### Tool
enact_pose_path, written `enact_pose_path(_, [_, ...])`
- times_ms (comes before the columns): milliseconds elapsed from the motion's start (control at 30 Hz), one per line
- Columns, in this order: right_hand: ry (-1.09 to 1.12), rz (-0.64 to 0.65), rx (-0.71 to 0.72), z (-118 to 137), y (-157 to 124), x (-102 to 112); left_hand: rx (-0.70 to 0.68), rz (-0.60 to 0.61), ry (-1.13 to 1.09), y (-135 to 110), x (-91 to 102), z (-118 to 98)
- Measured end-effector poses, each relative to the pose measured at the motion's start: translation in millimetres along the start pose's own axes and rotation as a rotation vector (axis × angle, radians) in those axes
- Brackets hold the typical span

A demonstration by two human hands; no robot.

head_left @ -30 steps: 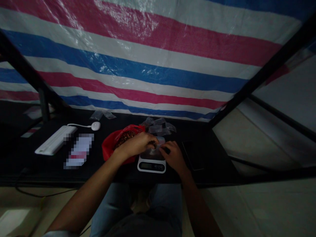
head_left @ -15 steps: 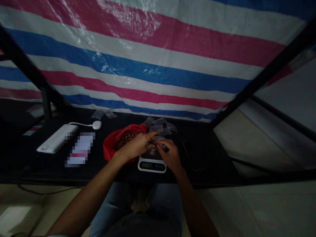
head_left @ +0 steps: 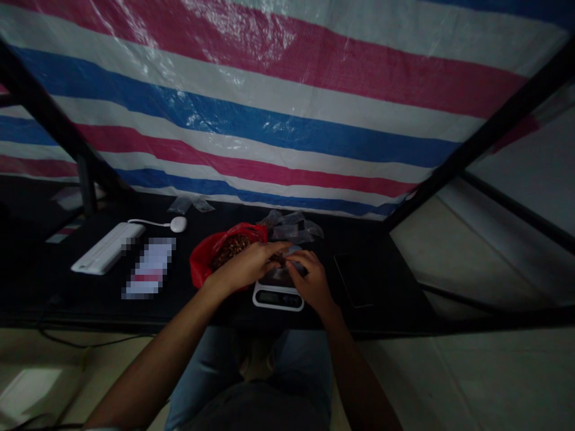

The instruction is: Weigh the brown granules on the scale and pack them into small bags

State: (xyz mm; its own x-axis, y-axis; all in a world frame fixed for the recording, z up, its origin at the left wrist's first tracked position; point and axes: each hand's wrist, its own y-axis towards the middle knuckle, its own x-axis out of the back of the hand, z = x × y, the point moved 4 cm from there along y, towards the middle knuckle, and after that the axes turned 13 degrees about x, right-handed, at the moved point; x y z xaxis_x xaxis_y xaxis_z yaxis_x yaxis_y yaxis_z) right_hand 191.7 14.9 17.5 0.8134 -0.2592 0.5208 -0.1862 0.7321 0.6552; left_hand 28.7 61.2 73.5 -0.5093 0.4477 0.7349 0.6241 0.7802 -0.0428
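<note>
Hovering over the rounded white scale (head_left: 277,297) near the front edge of the black table (head_left: 90,293), both hands meet fingertip to fingertip; right hand (head_left: 311,280) pinches a small clear pouch (head_left: 294,249) above the platform; left hand (head_left: 248,267) reaches its fingers to the pouch, grip not resolvable in dim light; crinkled red plastic bag (head_left: 200,267) of brown granular pieces lies just left of the scale. Versus a second ago: hands closer, right one lifted; scale unmoved.

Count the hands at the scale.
2. The left hand reaches past the red bag to the scale; the right hand is above the scale's right side. None looks hidden.
</note>
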Motion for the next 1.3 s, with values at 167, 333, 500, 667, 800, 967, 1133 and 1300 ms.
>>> enact_pose_path(167, [0.001,0.006,-0.024,1,0,0,-0.012,0.025,-0.008,-1,-1.6,0])
enact_pose_path(333, [0.001,-0.008,-0.033,-2,1,1,-0.026,-0.067,-0.008,-2,1.6,4])
enact_pose_path(500, [-0.084,-0.063,-0.096,-30,-1,12,-0.059,-0.116,-0.125,2,-5.3,9])
enact_pose_path(667, [-0.152,0.066,-0.130,-52,-3,13,-0.112,-0.101,-0.096,9,-16.3,11])
enact_pose_path(800, [-0.185,0.194,-0.108,-48,3,7,-0.091,-0.079,-0.065,11,-17.4,11])
enact_pose_path(967, [-0.118,0.162,-0.078,-32,10,8,-0.101,-0.069,-0.077,8,-16.9,11])
enact_pose_path(1133, [-0.033,0.024,-0.058,-11,6,13,-0.087,-0.094,-0.090,3,-20.5,12])
enact_pose_path(1300, [-0.032,-0.098,-0.132,-3,-8,9,-0.051,-0.137,-0.099,2,-24.8,17])
